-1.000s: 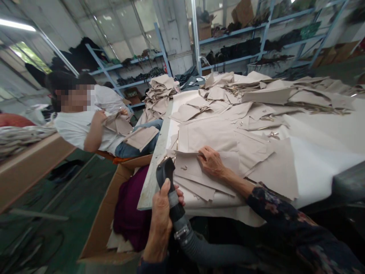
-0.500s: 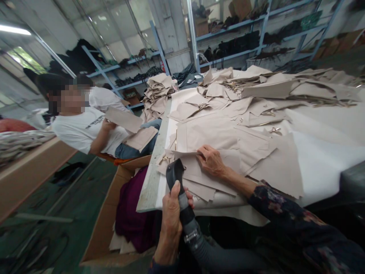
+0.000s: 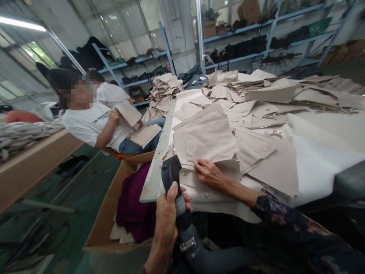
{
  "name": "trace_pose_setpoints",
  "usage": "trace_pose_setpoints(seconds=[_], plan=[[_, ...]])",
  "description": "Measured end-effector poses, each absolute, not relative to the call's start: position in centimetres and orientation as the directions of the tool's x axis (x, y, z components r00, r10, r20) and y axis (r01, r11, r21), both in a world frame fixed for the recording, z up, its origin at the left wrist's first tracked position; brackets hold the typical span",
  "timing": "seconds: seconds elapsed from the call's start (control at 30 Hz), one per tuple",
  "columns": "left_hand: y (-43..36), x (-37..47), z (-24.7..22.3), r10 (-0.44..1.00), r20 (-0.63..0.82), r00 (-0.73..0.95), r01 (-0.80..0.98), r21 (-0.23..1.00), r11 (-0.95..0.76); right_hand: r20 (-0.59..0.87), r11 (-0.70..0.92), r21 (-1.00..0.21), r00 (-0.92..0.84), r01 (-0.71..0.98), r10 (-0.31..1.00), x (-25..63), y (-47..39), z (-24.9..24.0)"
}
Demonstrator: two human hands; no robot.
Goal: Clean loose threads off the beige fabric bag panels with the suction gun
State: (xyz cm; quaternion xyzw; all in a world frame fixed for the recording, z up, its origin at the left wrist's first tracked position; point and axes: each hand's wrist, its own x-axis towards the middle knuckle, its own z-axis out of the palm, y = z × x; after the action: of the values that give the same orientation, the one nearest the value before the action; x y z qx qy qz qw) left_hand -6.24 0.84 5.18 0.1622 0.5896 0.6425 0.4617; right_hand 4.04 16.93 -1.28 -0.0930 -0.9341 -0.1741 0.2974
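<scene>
My left hand (image 3: 168, 207) is wrapped around the dark suction hose nozzle (image 3: 171, 171), whose ribbed hose (image 3: 212, 258) curves away to the lower right. The nozzle's head is close to the table's near left corner, beside the cloth. My right hand (image 3: 209, 175) pinches the near edge of a beige fabric panel (image 3: 203, 135) with stitched lines along its side. That panel lies tilted over other beige pieces. Below its near edge, a small metal fitting (image 3: 184, 173) shows on a lower piece.
Piles of beige pieces (image 3: 273, 91) with metal clasps cover the table's far side. At the table's left stands a cardboard box (image 3: 99, 224) holding purple cloth (image 3: 134, 207). A seated person in a white shirt (image 3: 88, 123) handles beige panels. Blue shelves (image 3: 239, 28) stand behind.
The beige panel in my right hand has swung up and spread flatter, now showing its broad face. The nozzle has shifted slightly left. The seated person's hands and panel have moved.
</scene>
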Motion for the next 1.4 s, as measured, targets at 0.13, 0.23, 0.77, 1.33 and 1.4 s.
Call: trace_pose_setpoints(seconds=[0.13, 0.23, 0.77, 1.33, 1.4], plan=[[2.1, -5.7, 4.5, 0.808, -0.395, -0.438, -0.435, 0.879, 0.194, 0.571, 0.937, 0.21, -0.813, 0.28, 0.115, 4.5, 16.1, -1.3], [3.0, -5.9, 3.9, 0.81, -0.424, -0.406, -0.437, 0.868, 0.235, 0.534, 0.945, 0.169, -0.832, 0.28, 0.151, 5.0, 15.5, -1.0], [2.2, -8.5, 3.7, 0.727, -0.29, -0.622, -0.357, 0.932, 0.067, 0.422, 0.74, 0.151, -0.72, 0.656, 0.551, 10.0, 12.5, -1.1], [2.4, -7.6, 3.3, 0.816, -0.363, -0.449, -0.459, 0.878, 0.138, 0.539, 0.696, 0.272, -0.704, 0.664, 0.461, 9.5, 11.7, -1.2], [1.7, -8.1, 2.7, 0.791, -0.391, -0.471, -0.461, 0.873, 0.157, 0.54, 0.704, 0.267, -0.708, 0.658, 0.456, 9.5, 11.8, -1.3]])
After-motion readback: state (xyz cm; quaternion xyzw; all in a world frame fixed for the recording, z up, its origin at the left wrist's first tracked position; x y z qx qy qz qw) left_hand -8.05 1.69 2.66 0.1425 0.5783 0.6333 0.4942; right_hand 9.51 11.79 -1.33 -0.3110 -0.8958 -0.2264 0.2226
